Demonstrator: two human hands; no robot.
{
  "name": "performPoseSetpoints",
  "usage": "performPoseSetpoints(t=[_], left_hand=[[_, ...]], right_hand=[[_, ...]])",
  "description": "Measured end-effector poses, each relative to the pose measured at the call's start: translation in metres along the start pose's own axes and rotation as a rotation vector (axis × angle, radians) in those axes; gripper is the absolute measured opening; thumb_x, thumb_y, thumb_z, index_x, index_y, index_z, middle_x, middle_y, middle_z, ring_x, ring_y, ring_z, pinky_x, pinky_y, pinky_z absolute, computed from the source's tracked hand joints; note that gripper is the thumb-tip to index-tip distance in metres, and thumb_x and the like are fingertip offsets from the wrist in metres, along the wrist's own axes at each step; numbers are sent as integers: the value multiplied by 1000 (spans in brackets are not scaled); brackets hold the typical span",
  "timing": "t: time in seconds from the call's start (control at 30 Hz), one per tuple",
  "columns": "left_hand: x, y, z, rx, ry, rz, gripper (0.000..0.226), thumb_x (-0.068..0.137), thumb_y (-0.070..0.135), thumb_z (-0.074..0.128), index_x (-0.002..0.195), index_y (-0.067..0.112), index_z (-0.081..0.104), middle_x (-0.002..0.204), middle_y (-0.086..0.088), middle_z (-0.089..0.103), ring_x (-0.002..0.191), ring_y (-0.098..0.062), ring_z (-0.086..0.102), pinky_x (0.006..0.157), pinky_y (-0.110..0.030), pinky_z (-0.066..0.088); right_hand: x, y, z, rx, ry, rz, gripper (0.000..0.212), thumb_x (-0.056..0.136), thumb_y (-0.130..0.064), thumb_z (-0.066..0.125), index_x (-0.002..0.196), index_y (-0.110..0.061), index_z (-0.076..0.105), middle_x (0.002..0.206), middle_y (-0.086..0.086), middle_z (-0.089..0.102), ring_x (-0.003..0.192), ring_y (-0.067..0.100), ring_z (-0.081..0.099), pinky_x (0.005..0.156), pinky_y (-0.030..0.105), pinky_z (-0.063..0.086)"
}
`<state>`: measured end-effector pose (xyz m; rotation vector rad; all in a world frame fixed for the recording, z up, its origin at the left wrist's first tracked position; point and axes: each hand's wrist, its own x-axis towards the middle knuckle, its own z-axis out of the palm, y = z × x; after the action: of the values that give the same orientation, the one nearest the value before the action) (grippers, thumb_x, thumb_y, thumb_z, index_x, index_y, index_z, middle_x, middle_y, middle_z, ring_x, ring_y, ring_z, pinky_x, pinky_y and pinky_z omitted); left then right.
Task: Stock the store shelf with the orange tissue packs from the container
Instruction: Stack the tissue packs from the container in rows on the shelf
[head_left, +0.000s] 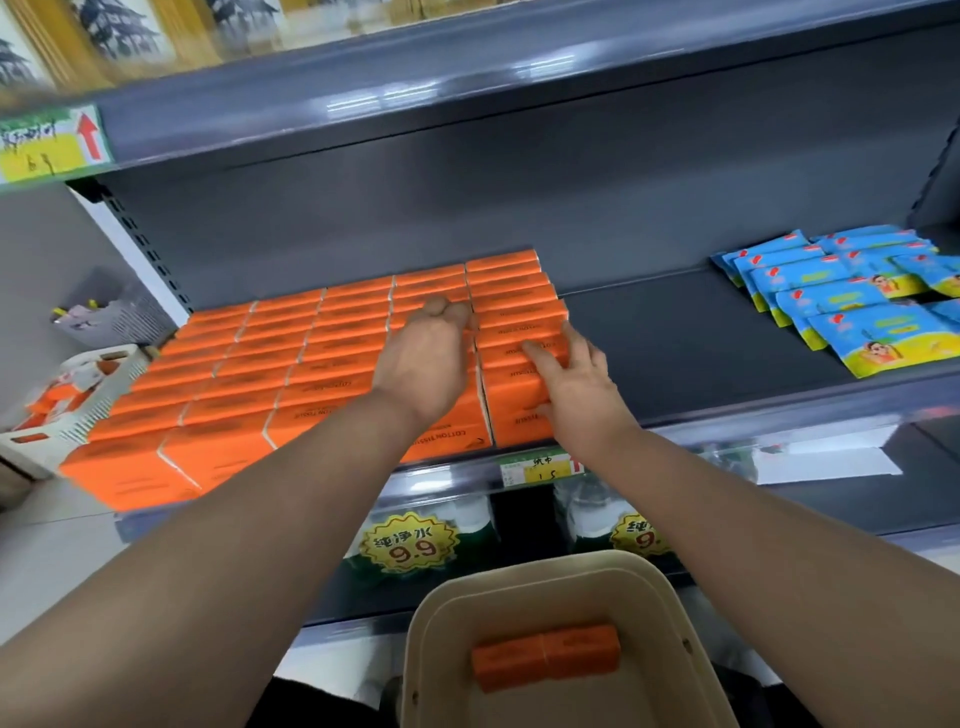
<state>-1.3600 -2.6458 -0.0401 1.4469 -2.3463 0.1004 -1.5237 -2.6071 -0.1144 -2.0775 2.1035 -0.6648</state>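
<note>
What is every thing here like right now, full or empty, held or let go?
shelf: partly filled, with a bare stretch in the middle.
orange tissue packs: standing in tight rows on the shelf.
container: nearly empty.
two loose packs: lying side by side in the container.
left hand: fingers bent onto the packs, grip unclear.
right hand: fingers straight, resting on the rightmost row.
blue packs: lying flat, overlapping.

Off bottom edge, part of container (540, 564); off right edge, blue packs (852, 312).
</note>
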Motion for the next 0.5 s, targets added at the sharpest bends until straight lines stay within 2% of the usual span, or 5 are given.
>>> performPoseSetpoints(t=[0.1, 0.17, 0.3, 0.4, 0.5], left_hand=[[-2, 0, 1, -16, 3, 12, 35, 87, 3, 49, 119, 15, 57, 121, -8, 52, 109, -30, 55, 86, -43, 50], [-4, 1, -1, -24, 1, 13, 36, 88, 3, 47, 121, 15, 56, 122, -7, 51, 111, -29, 54, 85, -44, 51], [-12, 5, -3, -23, -11, 23, 35, 91, 6, 46, 124, 15, 54, 126, -5, 51, 116, -27, 51, 85, -41, 51], [-21, 9, -6, -33, -19, 39, 32, 92, 8, 46, 122, 16, 55, 124, -5, 52, 113, -28, 53, 86, -42, 51], [-36, 20, -9, -16, -39, 57, 34, 91, 7, 46, 124, 14, 54, 126, -7, 52, 114, -28, 52, 85, -34, 43]], right_hand=[[4, -6, 1, -44, -22, 9, 80, 87, -4, 60, 148, -32, 17, 157, 6, 3, 142, 34, 7, 108, 49, 33], [2, -6, -1, -108, -24, -1, 78, 90, -11, 60, 149, -31, 15, 158, 7, 4, 143, 35, 6, 112, 49, 24], [-8, -5, -12, -156, -38, -38, 76, 93, -26, 57, 151, -30, 7, 159, 7, -1, 146, 33, -6, 117, 49, 4], [-19, -4, -22, -180, -15, -58, 74, 93, -28, 55, 151, -27, 9, 159, 6, 2, 146, 28, -5, 118, 47, 4], [-37, 0, -29, -183, 19, -80, 67, 93, -24, 55, 149, -24, 18, 156, 6, 13, 146, 27, 4, 117, 45, 10]])
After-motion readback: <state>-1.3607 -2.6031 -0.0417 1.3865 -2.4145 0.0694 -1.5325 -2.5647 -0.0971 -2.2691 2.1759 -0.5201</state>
